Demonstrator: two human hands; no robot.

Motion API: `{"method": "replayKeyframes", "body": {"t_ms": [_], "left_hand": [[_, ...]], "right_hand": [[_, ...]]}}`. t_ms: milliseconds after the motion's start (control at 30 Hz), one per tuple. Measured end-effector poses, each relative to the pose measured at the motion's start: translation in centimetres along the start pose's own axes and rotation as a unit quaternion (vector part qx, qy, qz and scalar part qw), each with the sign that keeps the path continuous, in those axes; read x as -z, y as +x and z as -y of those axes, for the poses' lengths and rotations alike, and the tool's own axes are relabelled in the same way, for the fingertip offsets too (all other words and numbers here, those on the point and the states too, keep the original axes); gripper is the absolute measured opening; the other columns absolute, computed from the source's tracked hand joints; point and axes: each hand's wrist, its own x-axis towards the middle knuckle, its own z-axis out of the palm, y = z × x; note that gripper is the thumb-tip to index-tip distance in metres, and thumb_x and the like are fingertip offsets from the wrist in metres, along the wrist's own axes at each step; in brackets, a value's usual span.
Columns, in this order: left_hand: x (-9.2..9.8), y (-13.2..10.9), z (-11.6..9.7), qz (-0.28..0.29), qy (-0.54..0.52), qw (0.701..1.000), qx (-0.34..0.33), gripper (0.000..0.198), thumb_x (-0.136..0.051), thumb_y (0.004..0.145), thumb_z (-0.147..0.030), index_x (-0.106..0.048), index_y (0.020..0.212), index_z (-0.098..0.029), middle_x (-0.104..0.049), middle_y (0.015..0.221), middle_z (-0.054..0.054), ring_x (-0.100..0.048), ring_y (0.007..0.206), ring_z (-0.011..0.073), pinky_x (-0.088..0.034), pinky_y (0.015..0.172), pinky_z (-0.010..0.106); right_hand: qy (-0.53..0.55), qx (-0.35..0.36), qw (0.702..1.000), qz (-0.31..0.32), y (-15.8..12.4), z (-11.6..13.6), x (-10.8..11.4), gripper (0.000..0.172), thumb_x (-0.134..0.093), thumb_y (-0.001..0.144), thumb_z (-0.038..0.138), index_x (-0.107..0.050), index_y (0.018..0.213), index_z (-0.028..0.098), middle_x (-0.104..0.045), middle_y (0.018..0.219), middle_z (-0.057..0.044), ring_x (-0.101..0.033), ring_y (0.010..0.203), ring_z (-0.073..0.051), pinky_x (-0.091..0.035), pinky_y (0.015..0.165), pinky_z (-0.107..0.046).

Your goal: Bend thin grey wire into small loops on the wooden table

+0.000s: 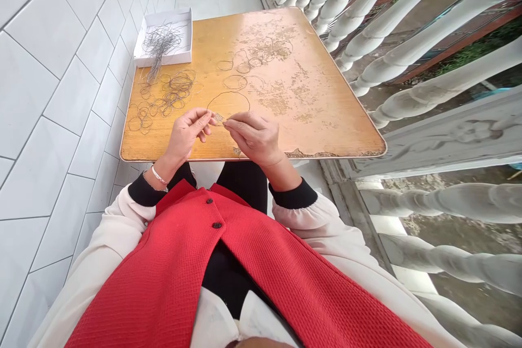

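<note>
Near the table's front edge, a thin dark wire [229,92] curves up in a round loop between my hands. My left hand [188,131] pinches one end between thumb and fingertips. The other end is pinched in my right hand [256,135]. A small gap lies between the two sets of fingertips. Beyond them on the table rest several loose wire rings [235,82]. Left of these is a tangled heap of wire rings [175,89].
A white open box [191,43] at the table's far left holds a bundle of thin wires [161,43], which spills over its front. The worn wooden table [212,32] stands between a white tiled wall [61,87] and a white baluster railing [367,27].
</note>
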Motion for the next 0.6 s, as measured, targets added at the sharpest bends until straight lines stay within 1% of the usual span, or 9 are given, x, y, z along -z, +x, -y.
{"method": "replayKeyframes", "body": {"t_ms": [67,133,233,333,467,600], "left_hand": [[-0.4,0.0,-0.2,0.01,-0.019,0.999,0.035,0.028,-0.073,0.089,-0.044,-0.068,0.085,-0.017,-0.07,0.079,0.0,-0.056,0.058,0.0036,-0.041,0.047,0.015],[-0.6,-0.1,-0.2,0.004,-0.045,0.997,0.061,0.025,-0.072,0.091,-0.041,-0.068,0.083,-0.017,-0.071,0.082,0.0,-0.059,0.061,0.0036,-0.043,0.051,0.015],[-1.0,-0.3,0.0,-0.009,-0.101,0.991,0.083,0.021,-0.069,0.094,-0.036,-0.068,0.084,-0.018,-0.073,0.086,0.001,-0.062,0.067,0.0037,-0.047,0.056,0.015],[-1.4,-0.3,0.3,-0.021,-0.141,0.984,0.103,0.019,-0.064,0.098,-0.033,-0.067,0.086,-0.019,-0.071,0.081,-0.001,-0.063,0.066,0.0037,-0.047,0.057,0.015],[-1.6,0.0,0.8,-0.021,-0.153,0.982,0.107,0.015,-0.062,0.1,-0.03,-0.067,0.089,-0.02,-0.068,0.073,-0.005,-0.061,0.061,0.0032,-0.047,0.057,0.016],[-1.7,0.1,1.0,-0.026,-0.168,0.98,0.104,0.015,-0.06,0.1,-0.025,-0.068,0.089,-0.019,-0.065,0.067,-0.006,-0.057,0.056,0.0022,-0.045,0.053,0.014]], "right_hand": [[0.016,-0.027,0.999,0.021,0.0,0.0,-0.1,0.024,-0.052,0.101,0.027,-0.074,0.093,0.026,-0.076,0.093,-0.006,-0.066,0.073,-0.015,-0.051,0.066,-0.031],[0.03,-0.045,0.998,0.022,0.0,0.1,-0.2,0.024,-0.052,0.1,0.027,-0.074,0.093,0.026,-0.075,0.095,-0.006,-0.064,0.069,-0.013,-0.05,0.065,-0.03],[0.026,-0.055,0.998,0.004,0.0,0.3,-0.5,0.027,-0.05,0.101,0.028,-0.075,0.091,0.025,-0.073,0.088,-0.006,-0.064,0.069,-0.013,-0.05,0.063,-0.029],[0.021,-0.058,0.998,-0.004,0.0,0.5,-0.8,0.03,-0.048,0.101,0.029,-0.075,0.089,0.025,-0.07,0.083,-0.006,-0.065,0.07,-0.015,-0.051,0.062,-0.029],[0.023,-0.039,0.999,0.014,0.0,0.5,-0.7,0.029,-0.048,0.101,0.027,-0.074,0.089,0.025,-0.071,0.084,-0.006,-0.065,0.072,-0.015,-0.051,0.063,-0.03],[0.03,0.021,0.999,0.002,0.3,0.5,-0.4,0.024,-0.051,0.1,0.02,-0.073,0.093,0.023,-0.072,0.085,-0.005,-0.066,0.074,-0.015,-0.051,0.064,-0.03]]}}
